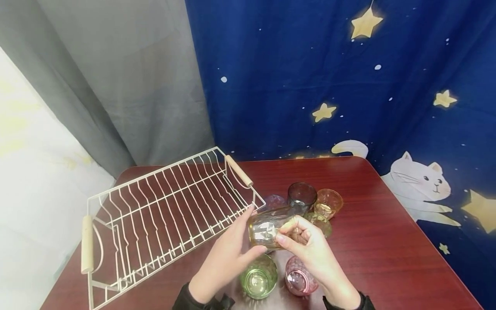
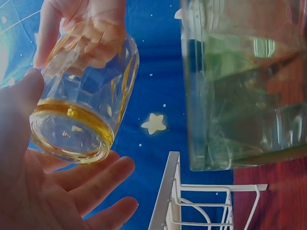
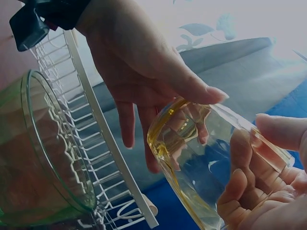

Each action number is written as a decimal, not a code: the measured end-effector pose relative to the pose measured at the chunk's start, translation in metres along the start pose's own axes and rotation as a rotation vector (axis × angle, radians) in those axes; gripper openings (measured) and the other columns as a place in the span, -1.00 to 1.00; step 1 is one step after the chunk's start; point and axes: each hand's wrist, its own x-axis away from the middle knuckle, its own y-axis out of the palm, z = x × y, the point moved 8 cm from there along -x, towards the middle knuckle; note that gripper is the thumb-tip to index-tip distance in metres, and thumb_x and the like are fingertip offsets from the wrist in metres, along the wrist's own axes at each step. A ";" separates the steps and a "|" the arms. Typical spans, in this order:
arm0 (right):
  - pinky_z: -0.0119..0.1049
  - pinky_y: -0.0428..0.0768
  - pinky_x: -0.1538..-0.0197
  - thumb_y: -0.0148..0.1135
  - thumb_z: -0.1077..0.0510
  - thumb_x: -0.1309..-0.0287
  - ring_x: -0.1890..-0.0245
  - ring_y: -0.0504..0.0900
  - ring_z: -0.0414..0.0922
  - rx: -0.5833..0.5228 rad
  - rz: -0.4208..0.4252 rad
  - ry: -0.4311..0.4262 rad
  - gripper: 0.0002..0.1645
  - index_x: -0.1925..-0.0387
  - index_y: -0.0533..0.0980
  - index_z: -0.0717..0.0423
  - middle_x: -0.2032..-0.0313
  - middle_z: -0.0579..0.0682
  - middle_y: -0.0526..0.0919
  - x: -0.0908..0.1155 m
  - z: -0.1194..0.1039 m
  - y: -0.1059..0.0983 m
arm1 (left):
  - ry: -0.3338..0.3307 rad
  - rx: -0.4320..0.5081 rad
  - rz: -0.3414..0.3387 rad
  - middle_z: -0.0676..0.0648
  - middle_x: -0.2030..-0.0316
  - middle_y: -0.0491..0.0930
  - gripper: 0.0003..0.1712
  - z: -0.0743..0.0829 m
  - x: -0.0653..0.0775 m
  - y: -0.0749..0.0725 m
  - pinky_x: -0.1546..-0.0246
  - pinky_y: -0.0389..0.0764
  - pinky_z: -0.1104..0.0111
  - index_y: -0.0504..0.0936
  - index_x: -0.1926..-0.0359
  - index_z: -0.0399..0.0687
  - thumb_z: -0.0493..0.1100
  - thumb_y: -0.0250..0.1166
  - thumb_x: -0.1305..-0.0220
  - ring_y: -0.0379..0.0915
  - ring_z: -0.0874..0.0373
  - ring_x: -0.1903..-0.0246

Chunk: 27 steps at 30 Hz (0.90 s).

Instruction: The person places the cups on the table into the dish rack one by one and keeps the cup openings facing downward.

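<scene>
My right hand [image 1: 311, 247] pinches the rim end of a faceted amber drinking glass [image 1: 264, 230], which is tipped on its side above the table. Its thick base points left toward my left hand [image 1: 226, 252]. That hand's fingers are spread and relaxed around the base, with the thumb near its lower edge; in the left wrist view the palm [image 2: 29, 191] faces the glass base [image 2: 72, 139]. Below the hands stand a green glass [image 1: 258, 280] and a pink glass [image 1: 299, 280].
A white wire dish rack [image 1: 153, 173] with wooden handles [image 1: 87, 245] sits at the left. Behind my right hand cluster a dark glass [image 1: 302, 196], another amber glass [image 1: 329, 201], a yellow-green glass [image 1: 320, 223] and a purple glass [image 1: 274, 200]. Curtains hang beyond the red-brown table [image 1: 387, 245].
</scene>
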 end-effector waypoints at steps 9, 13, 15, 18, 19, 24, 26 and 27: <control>-0.44 0.67 0.16 0.21 0.33 -0.24 0.26 0.65 -0.36 -0.052 -0.024 -0.025 -0.87 0.25 0.49 0.06 0.27 -0.28 0.63 0.000 -0.006 0.005 | 0.006 0.097 0.041 -0.14 -0.43 0.29 -0.02 0.000 -0.001 -0.005 -0.35 0.41 0.05 0.15 -0.49 -0.09 0.09 0.39 -0.17 0.27 -0.04 -0.40; -0.45 0.66 0.15 0.22 0.33 -0.23 0.25 0.64 -0.38 -0.045 -0.020 -0.022 -0.81 0.23 0.49 -0.03 0.27 -0.31 0.64 0.000 -0.006 0.004 | 0.001 0.137 0.066 -0.13 -0.35 0.39 -0.03 0.001 -0.001 -0.010 -0.21 0.56 0.15 0.19 -0.47 -0.06 0.04 0.44 -0.13 0.41 0.04 -0.28; -0.46 0.66 0.16 0.23 0.34 -0.22 0.26 0.64 -0.38 -0.032 -0.014 -0.023 -0.84 0.23 0.49 0.04 0.28 -0.31 0.65 0.000 -0.007 0.003 | 0.005 0.145 0.084 -0.11 -0.28 0.47 -0.04 0.001 -0.002 -0.013 -0.13 0.62 0.23 0.23 -0.45 -0.07 0.03 0.46 -0.10 0.50 0.09 -0.17; -0.44 0.66 0.18 0.24 0.32 -0.22 0.29 0.64 -0.37 -0.011 -0.017 -0.020 -0.90 0.24 0.48 0.19 0.33 -0.29 0.64 0.000 -0.006 0.002 | 0.018 0.155 0.111 -0.07 -0.16 0.56 -0.07 0.003 -0.003 -0.017 -0.03 0.65 0.30 0.30 -0.40 -0.10 0.00 0.49 -0.05 0.56 0.17 -0.01; -0.44 0.66 0.18 0.24 0.32 -0.22 0.30 0.64 -0.36 0.001 -0.018 -0.022 -0.90 0.23 0.48 0.23 0.34 -0.28 0.64 -0.001 -0.006 0.002 | 0.025 0.161 0.120 -0.06 -0.14 0.57 -0.08 0.004 -0.003 -0.019 -0.02 0.66 0.30 0.32 -0.39 -0.11 0.00 0.50 -0.04 0.58 0.18 0.02; -0.44 0.64 0.24 0.25 0.30 -0.22 0.35 0.62 -0.35 0.083 -0.020 -0.036 -0.88 0.23 0.50 0.29 0.39 -0.29 0.64 -0.002 -0.005 -0.001 | 0.024 0.181 0.149 -0.03 -0.06 0.62 -0.11 0.006 -0.005 -0.024 0.01 0.67 0.32 0.36 -0.34 -0.12 -0.03 0.52 0.00 0.62 0.17 0.06; -0.44 0.63 0.25 0.27 0.29 -0.21 0.35 0.61 -0.35 0.105 -0.019 -0.021 -0.87 0.24 0.52 0.28 0.39 -0.29 0.64 -0.003 -0.003 -0.002 | 0.018 0.174 0.156 -0.03 -0.05 0.63 -0.11 0.006 -0.005 -0.026 0.02 0.67 0.32 0.36 -0.34 -0.10 -0.02 0.52 0.00 0.62 0.18 0.07; -0.44 0.63 0.24 0.28 0.28 -0.20 0.35 0.61 -0.35 0.115 -0.018 -0.010 -0.86 0.24 0.52 0.28 0.39 -0.29 0.64 -0.003 -0.002 -0.002 | 0.021 0.160 0.163 -0.03 -0.04 0.63 -0.12 0.007 -0.004 -0.027 0.04 0.67 0.32 0.36 -0.34 -0.10 0.00 0.51 -0.01 0.61 0.18 0.08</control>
